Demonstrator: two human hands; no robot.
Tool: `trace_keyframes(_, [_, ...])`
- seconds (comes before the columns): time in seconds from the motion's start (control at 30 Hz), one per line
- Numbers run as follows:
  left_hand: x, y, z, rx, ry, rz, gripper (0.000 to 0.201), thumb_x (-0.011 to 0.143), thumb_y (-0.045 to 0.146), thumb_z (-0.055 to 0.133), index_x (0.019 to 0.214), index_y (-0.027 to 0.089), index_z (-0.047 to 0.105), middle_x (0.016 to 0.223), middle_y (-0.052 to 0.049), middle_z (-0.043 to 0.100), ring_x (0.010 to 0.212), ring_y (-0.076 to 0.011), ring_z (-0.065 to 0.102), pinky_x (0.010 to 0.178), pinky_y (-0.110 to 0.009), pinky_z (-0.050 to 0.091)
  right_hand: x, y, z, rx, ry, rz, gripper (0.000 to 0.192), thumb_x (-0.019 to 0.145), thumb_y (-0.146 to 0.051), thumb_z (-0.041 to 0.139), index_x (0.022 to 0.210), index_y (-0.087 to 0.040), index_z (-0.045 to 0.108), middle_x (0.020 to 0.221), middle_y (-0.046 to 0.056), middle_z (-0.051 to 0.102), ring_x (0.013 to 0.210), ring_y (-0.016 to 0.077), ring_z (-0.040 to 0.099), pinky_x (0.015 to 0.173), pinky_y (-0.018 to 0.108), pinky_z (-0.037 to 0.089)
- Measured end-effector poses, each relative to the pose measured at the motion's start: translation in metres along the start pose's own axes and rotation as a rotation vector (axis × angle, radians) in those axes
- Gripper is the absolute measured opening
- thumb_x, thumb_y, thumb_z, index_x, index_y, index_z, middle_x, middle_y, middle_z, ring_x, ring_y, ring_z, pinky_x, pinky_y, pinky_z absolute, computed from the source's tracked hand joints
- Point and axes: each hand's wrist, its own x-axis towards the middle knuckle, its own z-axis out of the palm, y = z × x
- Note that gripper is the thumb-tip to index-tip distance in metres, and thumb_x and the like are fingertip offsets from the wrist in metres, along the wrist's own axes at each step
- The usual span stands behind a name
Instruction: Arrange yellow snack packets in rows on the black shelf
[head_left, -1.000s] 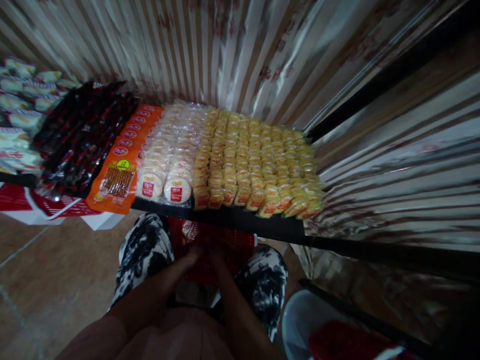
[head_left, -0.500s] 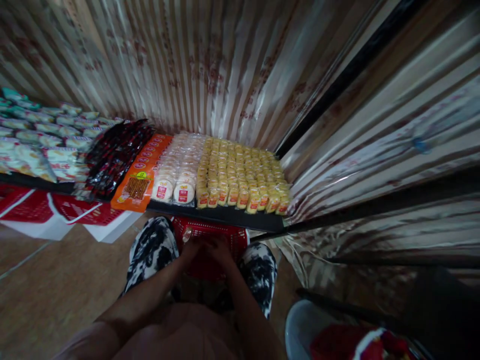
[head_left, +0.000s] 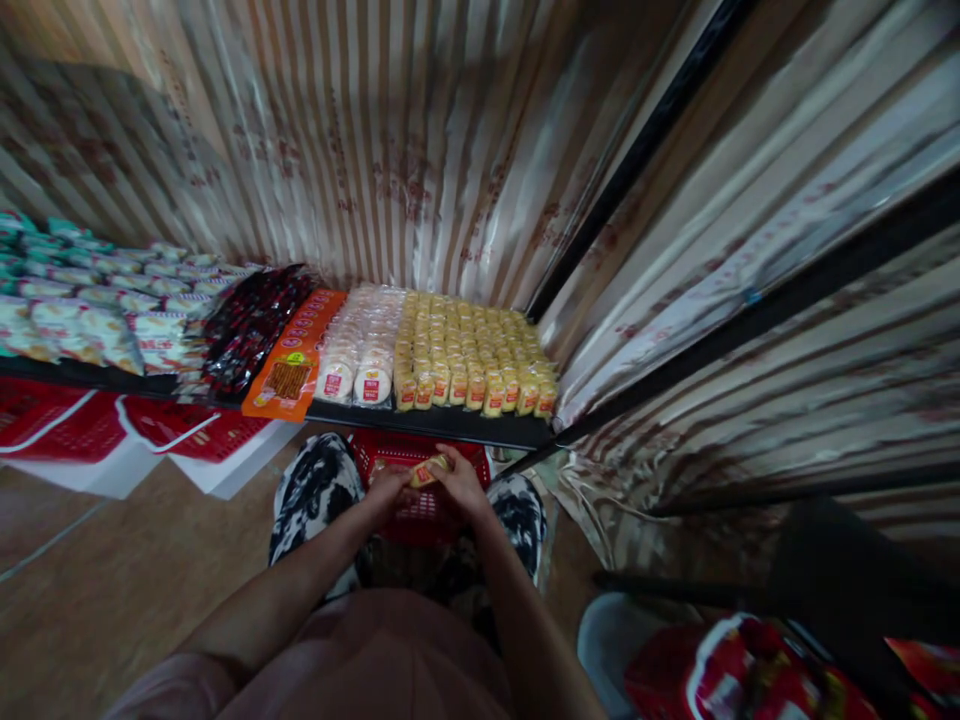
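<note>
Both bare forearms run up from the bottom of the frame and converge just below its centre. The left hand (head_left: 386, 487) and the right hand (head_left: 459, 482) sit close together (nearly touching), knuckles up, fingers (head_left: 442, 462) curled inward in a pinch between them. The knees, in black-and-white patterned trousers, are spread to either side of the hands.

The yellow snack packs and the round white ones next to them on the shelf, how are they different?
The yellow snack packs are small, yellow and fill many rows; the round white packs are bigger, pale discs in only two rows. Both carry red labels and sit on the black shelf.
</note>
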Motion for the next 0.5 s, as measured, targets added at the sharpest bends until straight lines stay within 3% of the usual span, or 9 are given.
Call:
trace_keyframes(0.27, [-0.023,0.028,0.016,-0.079,0.074,0.040,0.003,0.086,0.013,0.048,0.084,0.014,0.047,0.062,0.000,0.062,0.042,-0.0068,0.057,0.039,-0.014,0.036,-0.016,-0.021,0.004,0.326,0.043,0.067,0.053,0.056,-0.033,0.071,0.104,-0.020,0.054,0.080,-0.001,0.067,0.070,0.0151,0.063,0.067,0.027,0.050])
trace_keyframes(0.5, [-0.040,0.057,0.028,-0.046,0.038,0.192,0.004,0.084,0.017,0.053,0.085,0.015,0.049,0.059,0.004,0.059,0.039,-0.0048,0.053,0.036,-0.013,0.031,-0.017,-0.044,-0.004,0.401,0.053,0.013,0.048,0.060,-0.034,0.071,0.102,-0.019,0.053,0.079,0.000,0.067,0.066,0.0139,0.062,0.062,0.025,0.049])
